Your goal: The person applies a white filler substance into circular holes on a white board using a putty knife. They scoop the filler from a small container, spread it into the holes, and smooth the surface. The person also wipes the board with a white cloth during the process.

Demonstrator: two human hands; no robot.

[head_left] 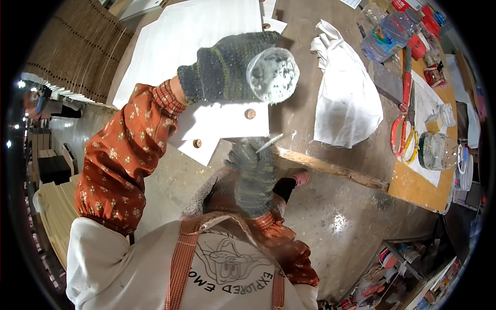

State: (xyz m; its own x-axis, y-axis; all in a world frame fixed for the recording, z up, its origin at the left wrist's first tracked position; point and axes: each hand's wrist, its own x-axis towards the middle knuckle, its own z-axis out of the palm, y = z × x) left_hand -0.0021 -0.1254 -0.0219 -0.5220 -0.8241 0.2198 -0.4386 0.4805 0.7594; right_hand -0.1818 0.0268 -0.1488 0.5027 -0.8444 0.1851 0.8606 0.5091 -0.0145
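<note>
My left hand, in a dark knitted glove, grips a clear plastic cup above the white panels. White paste coats the inside of the cup. Close to my body, just off the table's near edge, my right hand wears a matching glove and is somewhat blurred. Its fingers are closed around a thin whitish stick, whose tip points up to the right. Two small round brown spots, holes or plugs, show on the panel corners below the cup.
Right of the panels, a crumpled white cloth lies on the wooden table. Beyond it are a grey block, red-and-yellow-handled scissors, a plastic bottle and a clear jar. Brown panels are stacked at far left.
</note>
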